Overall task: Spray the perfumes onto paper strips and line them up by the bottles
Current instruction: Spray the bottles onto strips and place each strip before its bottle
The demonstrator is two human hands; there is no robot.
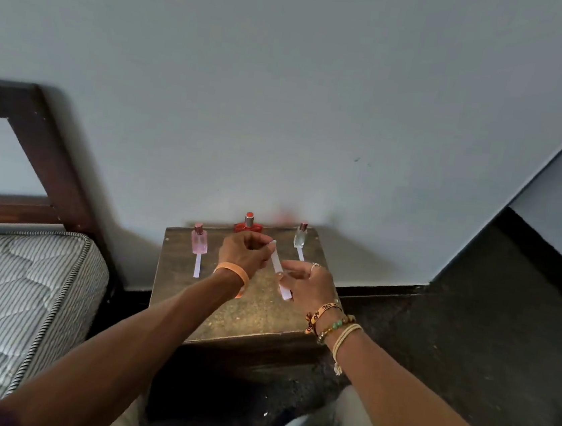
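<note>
A strip [276, 260] is being held over the bench [244, 310].
Left hand [243, 250] fingers [259, 242] are pinching its top, right hand [303, 280] fingers [292, 267] its middle, near the red bottle [248, 225].

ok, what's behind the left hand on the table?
The red bottle: its cap and shoulders show above the left hand, which pinches a paper strip with the right hand. The hand covers the bottle's lower body and the table just before it.

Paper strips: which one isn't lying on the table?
The middle strip, pinched between the left hand and the right hand. The others lie flat: the left strip by the pink bottle, the right strip by the clear bottle.
</note>
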